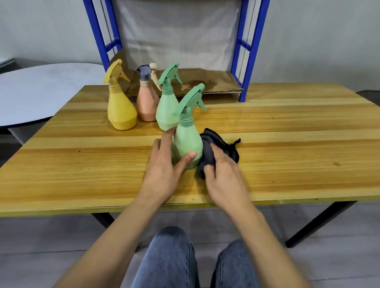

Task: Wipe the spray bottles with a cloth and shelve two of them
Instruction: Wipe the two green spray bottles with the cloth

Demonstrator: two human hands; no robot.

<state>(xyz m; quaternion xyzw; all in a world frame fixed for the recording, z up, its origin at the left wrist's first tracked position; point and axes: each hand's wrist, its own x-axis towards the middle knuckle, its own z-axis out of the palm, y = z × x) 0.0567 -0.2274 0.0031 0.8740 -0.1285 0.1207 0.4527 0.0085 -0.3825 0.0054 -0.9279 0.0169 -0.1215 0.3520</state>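
A green spray bottle (187,139) stands upright on the wooden table (294,152), near its middle. My left hand (164,166) grips the bottle's lower body from the left, thumb across the front. My right hand (224,172) presses a dark grey cloth (219,147) against the bottle's right side. Behind stand a second green bottle (166,105), a pink bottle with a grey trigger (147,102) and a yellow bottle (120,107), all upright.
A blue metal shelf rack (244,61) stands at the table's far edge, its lowest shelf lined with brown cardboard (203,82). A round grey table (30,94) sits at the left. My knees in jeans are below the table's front edge.
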